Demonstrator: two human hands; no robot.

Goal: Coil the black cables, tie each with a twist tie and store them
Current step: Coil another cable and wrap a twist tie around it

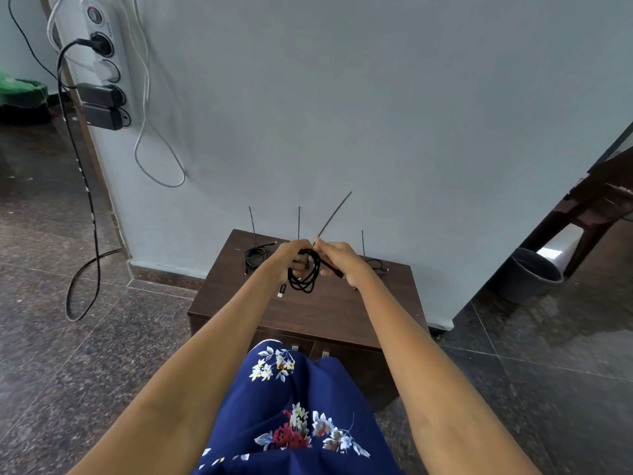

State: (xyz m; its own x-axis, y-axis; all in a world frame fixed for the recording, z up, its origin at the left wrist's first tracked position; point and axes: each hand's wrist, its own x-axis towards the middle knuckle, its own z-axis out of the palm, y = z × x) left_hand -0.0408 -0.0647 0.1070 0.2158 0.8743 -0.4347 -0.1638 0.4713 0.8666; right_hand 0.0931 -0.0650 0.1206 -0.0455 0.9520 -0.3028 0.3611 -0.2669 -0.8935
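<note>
A coiled black cable (305, 279) hangs from my left hand (287, 260) above a low brown cabinet (308, 313). My right hand (337, 260) pinches a long black tie (334, 216) whose free end sticks up toward the wall; the tie passes around the coil's top. A silver plug (281, 290) dangles below my left hand. On the cabinet's back left lies another coiled black cable (255, 257) with an upright tie (252, 222). A third cable (376, 265) with its tie (363, 245) lies at the back right. One more tie (299, 222) stands behind my hands.
The cabinet stands against a pale wall. A power strip (99, 60) with plugs and hanging cords is mounted at upper left. A black cord (85, 186) trails onto the stone floor. A grey bin (531, 274) and dark wooden furniture (596, 200) sit to the right.
</note>
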